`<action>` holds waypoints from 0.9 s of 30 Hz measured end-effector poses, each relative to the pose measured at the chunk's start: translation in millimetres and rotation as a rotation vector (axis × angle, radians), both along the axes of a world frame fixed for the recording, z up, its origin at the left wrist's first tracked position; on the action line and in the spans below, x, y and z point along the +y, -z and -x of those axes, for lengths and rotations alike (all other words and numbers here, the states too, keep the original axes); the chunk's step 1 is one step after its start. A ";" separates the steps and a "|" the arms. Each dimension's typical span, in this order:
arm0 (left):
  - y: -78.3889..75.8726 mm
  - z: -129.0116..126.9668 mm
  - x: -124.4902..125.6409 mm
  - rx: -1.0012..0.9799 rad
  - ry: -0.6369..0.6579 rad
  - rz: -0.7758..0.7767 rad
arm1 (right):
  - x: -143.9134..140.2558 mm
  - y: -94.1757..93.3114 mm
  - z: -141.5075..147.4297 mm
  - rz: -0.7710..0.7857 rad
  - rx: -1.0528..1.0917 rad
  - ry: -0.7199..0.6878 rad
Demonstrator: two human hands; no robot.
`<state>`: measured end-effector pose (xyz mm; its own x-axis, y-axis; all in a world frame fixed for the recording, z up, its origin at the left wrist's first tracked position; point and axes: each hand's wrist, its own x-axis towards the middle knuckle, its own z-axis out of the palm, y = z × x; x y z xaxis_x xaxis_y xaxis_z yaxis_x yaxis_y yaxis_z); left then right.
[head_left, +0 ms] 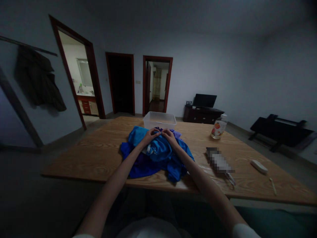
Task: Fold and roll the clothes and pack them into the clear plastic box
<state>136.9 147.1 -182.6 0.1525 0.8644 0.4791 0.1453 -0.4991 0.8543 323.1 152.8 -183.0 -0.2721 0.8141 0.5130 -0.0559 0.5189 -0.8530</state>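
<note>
Blue cloth [158, 155] lies heaped near the bench's [99, 152] front edge. Left hand [150, 135] and right hand [169, 135] pinch its top, fingers closed on fabric, just before a clear plastic tub [159, 119].

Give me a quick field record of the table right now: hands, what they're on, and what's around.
left hand: fingers pinching the far top of the blue cloth pile
right hand: gripping the same spot, close beside the left
pile: bunched blue and purple fabric, on the wooden table
plastic tub: clear, just behind the pile
bottle: upright, far right of the tub
white case: near the right edge
lighting: dim
</note>
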 end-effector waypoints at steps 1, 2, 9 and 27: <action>0.2 -0.2 0.5 0.008 -0.002 -0.007 | -0.5 -0.6 -0.1 0.000 0.001 -0.004; 0.5 -0.3 1.1 0.017 -0.005 -0.012 | -1.0 -1.1 0.0 0.003 0.003 -0.007; 7.0 1.1 8.3 0.048 -0.004 -0.054 | -1.0 0.9 1.6 0.024 0.040 -0.062; 1.2 2.4 1.0 -0.039 0.037 0.038 | -0.2 0.0 0.0 0.009 0.021 0.067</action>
